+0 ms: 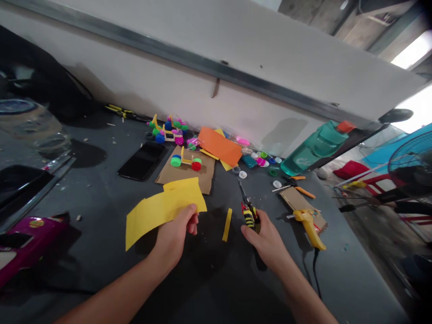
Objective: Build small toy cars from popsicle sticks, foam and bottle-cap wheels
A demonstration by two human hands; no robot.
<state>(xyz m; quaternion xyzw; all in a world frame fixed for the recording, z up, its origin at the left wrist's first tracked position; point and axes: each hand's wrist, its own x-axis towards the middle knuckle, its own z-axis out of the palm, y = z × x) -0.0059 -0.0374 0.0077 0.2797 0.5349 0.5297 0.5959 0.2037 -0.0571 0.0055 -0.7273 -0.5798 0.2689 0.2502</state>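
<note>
My left hand pinches a yellow sheet by its right end, holding it over the dark table. The sheet bends, its far left end curving downward. In my right hand is a plier-like tool with yellow-and-black grips and a narrow metal tip pointing away from me. Between both hands a narrow yellow strip lies on the table. Beyond the sheet, a small wheeled toy with green and red cap wheels stands on a piece of brown cardboard.
Farther back are more wheeled toys, an orange sheet and loose bottle caps. A phone lies left of the cardboard. On the right are a yellow glue gun, orange-handled pliers and a teal bottle.
</note>
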